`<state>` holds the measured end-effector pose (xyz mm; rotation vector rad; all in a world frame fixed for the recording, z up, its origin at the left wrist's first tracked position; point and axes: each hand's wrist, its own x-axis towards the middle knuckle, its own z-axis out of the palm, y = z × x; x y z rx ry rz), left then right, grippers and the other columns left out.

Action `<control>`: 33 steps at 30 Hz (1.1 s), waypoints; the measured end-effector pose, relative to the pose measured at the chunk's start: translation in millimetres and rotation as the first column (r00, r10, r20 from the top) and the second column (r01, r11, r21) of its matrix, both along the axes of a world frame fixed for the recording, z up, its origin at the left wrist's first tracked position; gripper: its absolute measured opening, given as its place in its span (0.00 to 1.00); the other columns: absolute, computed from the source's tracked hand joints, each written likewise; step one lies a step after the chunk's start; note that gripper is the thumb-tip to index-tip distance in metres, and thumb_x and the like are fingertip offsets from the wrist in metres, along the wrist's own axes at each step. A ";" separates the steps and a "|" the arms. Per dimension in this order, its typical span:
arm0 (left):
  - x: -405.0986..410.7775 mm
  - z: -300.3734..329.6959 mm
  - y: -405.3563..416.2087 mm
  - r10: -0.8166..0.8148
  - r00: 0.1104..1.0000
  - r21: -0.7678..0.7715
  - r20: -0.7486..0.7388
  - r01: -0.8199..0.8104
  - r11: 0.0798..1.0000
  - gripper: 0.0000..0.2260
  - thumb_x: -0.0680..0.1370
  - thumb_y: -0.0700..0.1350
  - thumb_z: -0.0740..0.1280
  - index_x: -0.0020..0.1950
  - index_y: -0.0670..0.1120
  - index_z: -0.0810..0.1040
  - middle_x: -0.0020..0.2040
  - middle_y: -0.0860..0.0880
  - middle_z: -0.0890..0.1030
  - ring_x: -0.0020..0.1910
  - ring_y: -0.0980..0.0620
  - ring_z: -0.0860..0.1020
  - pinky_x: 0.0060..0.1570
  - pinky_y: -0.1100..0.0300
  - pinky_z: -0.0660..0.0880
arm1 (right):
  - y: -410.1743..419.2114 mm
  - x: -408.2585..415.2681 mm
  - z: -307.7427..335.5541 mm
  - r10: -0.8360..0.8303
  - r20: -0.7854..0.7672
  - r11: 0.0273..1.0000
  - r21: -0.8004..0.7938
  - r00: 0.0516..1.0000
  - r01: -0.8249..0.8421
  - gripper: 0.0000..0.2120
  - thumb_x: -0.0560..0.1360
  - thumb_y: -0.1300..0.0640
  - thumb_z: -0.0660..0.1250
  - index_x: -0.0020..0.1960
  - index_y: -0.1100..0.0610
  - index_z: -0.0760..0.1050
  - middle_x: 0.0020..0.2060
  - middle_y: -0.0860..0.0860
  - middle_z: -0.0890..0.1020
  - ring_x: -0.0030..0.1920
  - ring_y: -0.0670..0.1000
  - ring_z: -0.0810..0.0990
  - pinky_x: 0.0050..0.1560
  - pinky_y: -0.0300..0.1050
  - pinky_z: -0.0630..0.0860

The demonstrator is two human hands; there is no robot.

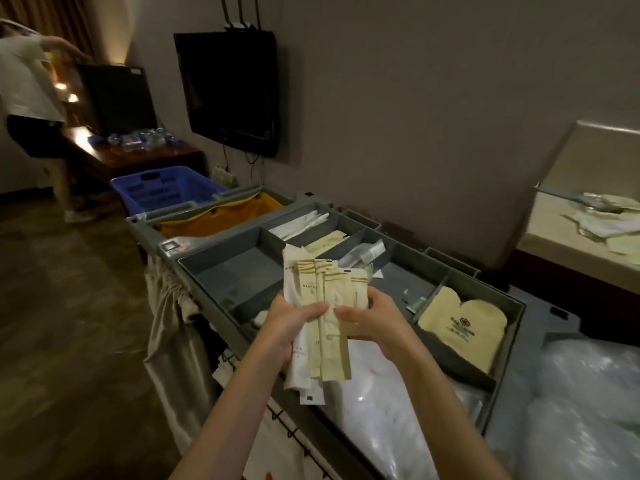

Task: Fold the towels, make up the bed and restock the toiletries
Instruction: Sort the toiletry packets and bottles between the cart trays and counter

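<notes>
Both hands hold a fanned bunch of sachets point(323, 306) over the grey cart tray point(242, 268). Left hand point(294, 323) grips the bunch from the left, fingers curled round it, thumb on front. Right hand point(372, 323) pinches the bunch's right edge, thumb on top, fingers tucked behind. Sachets cream and white with gold stripes, standing roughly upright. Tray is split into compartments: more packets point(325, 242) in the far ones, tan slippers point(462, 327) in the right one. Yellow bag point(221, 216) at cart's far end, blue basket point(166, 188) beyond it. White bagged linen point(374, 403) below the tray. Black TV point(230, 91) on the wall. Another person point(31, 98) stands far left beside a dark bench point(131, 157) with bottles point(142, 136). Bench point(561, 244) at right carries packets.
</notes>
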<state>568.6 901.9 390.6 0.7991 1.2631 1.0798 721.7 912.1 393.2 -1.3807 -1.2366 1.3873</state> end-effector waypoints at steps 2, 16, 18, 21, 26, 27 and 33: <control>-6.6 -1.5 24.6 -0.023 1.000 -0.012 0.005 0.023 1.000 0.19 0.71 0.38 0.73 0.61 0.45 0.76 0.50 0.46 0.84 0.46 0.49 0.83 0.34 0.57 0.79 | 18.7 -5.9 -1.1 -0.021 0.000 1.000 -0.009 1.000 0.021 0.18 0.72 0.63 0.70 0.60 0.53 0.72 0.50 0.49 0.82 0.46 0.48 0.83 0.36 0.39 0.80; -46.7 -5.3 212.6 -0.332 0.943 -0.062 0.008 0.332 0.941 0.20 0.73 0.37 0.70 0.64 0.48 0.73 0.50 0.48 0.82 0.43 0.52 0.82 0.25 0.62 0.76 | 146.6 -57.3 -16.2 -0.379 -0.013 0.925 -0.032 0.925 0.379 0.07 0.75 0.58 0.68 0.53 0.52 0.75 0.47 0.48 0.83 0.45 0.47 0.84 0.44 0.42 0.81; -49.1 -6.1 232.5 -0.384 0.923 -0.065 0.007 0.384 0.921 0.20 0.73 0.37 0.70 0.64 0.48 0.72 0.51 0.47 0.82 0.45 0.51 0.82 0.27 0.61 0.77 | 158.2 -61.2 -15.7 -0.437 0.007 0.899 -0.020 0.899 0.437 0.08 0.76 0.57 0.67 0.55 0.52 0.75 0.48 0.47 0.83 0.46 0.46 0.83 0.44 0.41 0.81; -47.9 -6.5 256.1 -0.448 0.894 -0.063 0.014 0.448 0.892 0.19 0.73 0.37 0.70 0.62 0.47 0.73 0.52 0.46 0.82 0.47 0.48 0.82 0.34 0.55 0.79 | 163.5 -56.7 -16.3 -0.541 0.030 0.840 -0.025 0.841 0.542 0.08 0.76 0.56 0.66 0.55 0.54 0.75 0.49 0.51 0.81 0.45 0.48 0.83 0.41 0.39 0.80; -33.5 -8.1 282.2 -0.524 0.851 -0.056 -0.026 0.522 0.851 0.16 0.73 0.37 0.70 0.59 0.48 0.75 0.51 0.47 0.82 0.47 0.49 0.82 0.35 0.55 0.79 | 155.9 -32.5 -33.1 -0.678 0.154 0.727 -0.002 0.719 0.686 0.09 0.76 0.56 0.67 0.54 0.58 0.75 0.47 0.55 0.81 0.43 0.50 0.80 0.40 0.37 0.79; -30.4 -9.3 285.8 -0.540 0.841 -0.054 -0.032 0.538 0.841 0.16 0.73 0.37 0.70 0.59 0.47 0.75 0.51 0.47 0.82 0.47 0.49 0.82 0.35 0.55 0.79 | 156.3 -28.0 -37.7 -0.697 0.171 0.707 0.008 0.696 0.707 0.08 0.76 0.57 0.67 0.54 0.58 0.75 0.48 0.55 0.80 0.45 0.50 0.80 0.40 0.37 0.79; -12.7 -21.4 303.8 -0.580 0.813 -0.068 -0.049 0.577 0.814 0.15 0.73 0.37 0.70 0.58 0.46 0.76 0.52 0.46 0.83 0.49 0.47 0.82 0.45 0.48 0.80 | 171.6 -4.8 -69.0 -0.692 0.337 0.678 0.000 0.638 0.735 0.14 0.75 0.58 0.67 0.60 0.59 0.73 0.53 0.54 0.78 0.53 0.50 0.78 0.49 0.39 0.77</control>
